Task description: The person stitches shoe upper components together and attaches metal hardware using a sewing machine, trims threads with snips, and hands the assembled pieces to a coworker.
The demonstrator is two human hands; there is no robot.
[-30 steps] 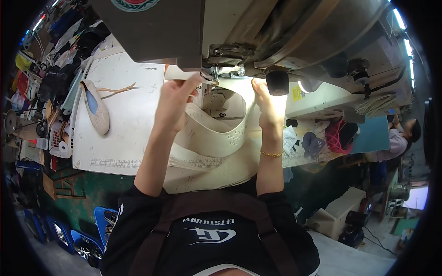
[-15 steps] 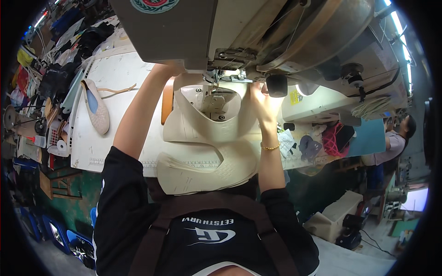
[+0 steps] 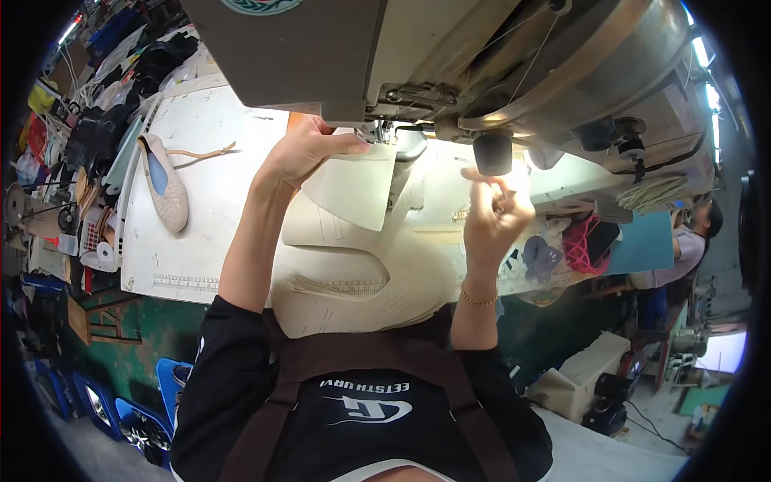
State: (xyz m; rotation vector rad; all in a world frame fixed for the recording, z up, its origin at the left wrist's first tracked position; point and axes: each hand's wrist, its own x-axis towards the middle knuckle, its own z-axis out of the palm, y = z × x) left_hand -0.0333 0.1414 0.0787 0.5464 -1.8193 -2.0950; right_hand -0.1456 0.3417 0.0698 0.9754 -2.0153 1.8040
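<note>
My left hand [image 3: 303,151] grips the edge of a cream shoe upper piece [image 3: 353,189] beside the needle area, thumb on top. The piece hangs tilted below the presser foot [image 3: 376,132] of the sewing machine [image 3: 301,60]. My right hand [image 3: 499,213] is raised below a black knob [image 3: 492,153], apart from the piece. Its fingers are mostly curled; whether something small is in them cannot be made out. A stack of cream shoe upper pieces [image 3: 333,309] lies at the table's near edge, with another cream piece [image 3: 309,225] beyond it.
A finished beige flat shoe [image 3: 165,189] with a strap lies on the white table [image 3: 217,128] to the left. At right are a grey cut piece [image 3: 540,259], pink straps [image 3: 585,245] and a blue board [image 3: 640,241]. Another person [image 3: 691,245] sits at far right.
The right hand has let go of the upper piece and drawn back to the right. The left hand has moved nearer, and the piece has turned and shifted left from the machine bed.
</note>
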